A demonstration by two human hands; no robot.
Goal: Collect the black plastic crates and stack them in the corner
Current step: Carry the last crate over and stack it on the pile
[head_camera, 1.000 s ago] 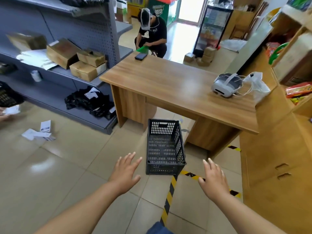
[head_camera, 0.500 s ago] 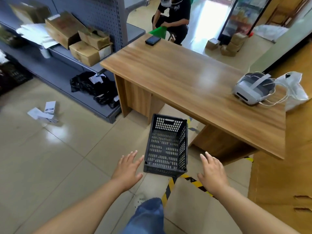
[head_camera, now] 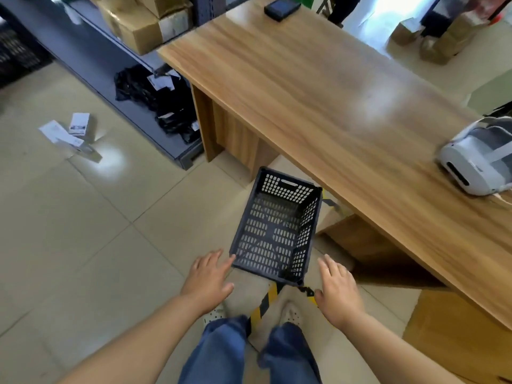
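Observation:
A black perforated plastic crate (head_camera: 274,231) stands upright and empty on the tiled floor, partly under the front edge of the wooden desk. My left hand (head_camera: 207,278) hovers open at the crate's near left corner, fingertips almost at its rim. My right hand (head_camera: 336,291) is open just right of the crate's near right corner, not touching it. Neither hand holds anything. More black crates (head_camera: 16,56) show dimly at the far left edge.
The wooden desk (head_camera: 318,87) carries a white headset (head_camera: 479,164) and a dark phone (head_camera: 281,6). A grey shelf unit (head_camera: 110,65) holds cardboard boxes (head_camera: 138,26) and black bags. Papers (head_camera: 66,131) lie on the floor. Yellow-black tape (head_camera: 266,303) runs between my feet.
I have moved closer and looked down; the crate now lies right in front of my feet. Both hands have come forward to its near corners, still open.

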